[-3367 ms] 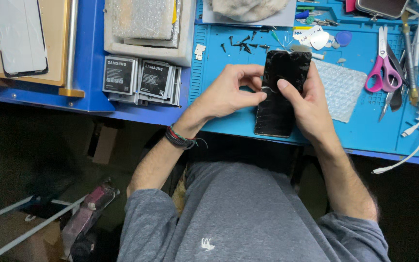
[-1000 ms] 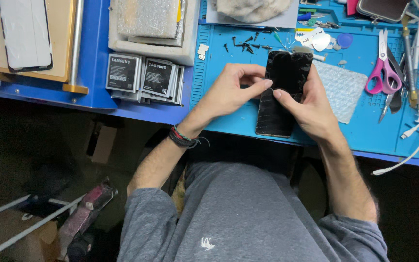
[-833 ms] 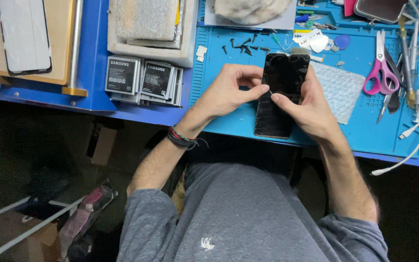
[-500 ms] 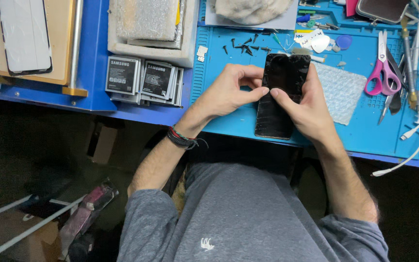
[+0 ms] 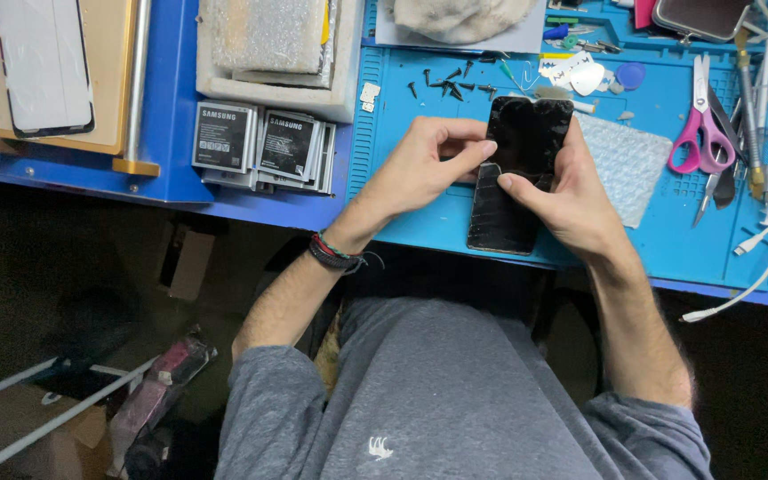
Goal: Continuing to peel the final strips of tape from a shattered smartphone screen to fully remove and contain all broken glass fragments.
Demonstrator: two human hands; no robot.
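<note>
A black smartphone (image 5: pixel 519 151) with a cracked screen lies lengthwise on a blue work mat (image 5: pixel 420 213). My left hand (image 5: pixel 421 166) grips its left edge, fingertips pinching near the middle of the glass. My right hand (image 5: pixel 571 200) holds the right side, its thumb pressed on the screen's lower half. The lower part of the glass looks shattered and partly lifted. Small black screws (image 5: pixel 451 84) lie scattered on the mat just beyond the phone.
Several phone batteries (image 5: pixel 260 147) are stacked left of the mat. Pink-handled scissors (image 5: pixel 702 120), tweezers and cables lie at the right. A bubble-wrap piece (image 5: pixel 626 160) sits right of the phone. A glass panel (image 5: pixel 42 62) rests on a wooden jig at far left.
The hands and phone have barely shifted. My left fingertips have moved slightly inward over the phone's cracked glass.
</note>
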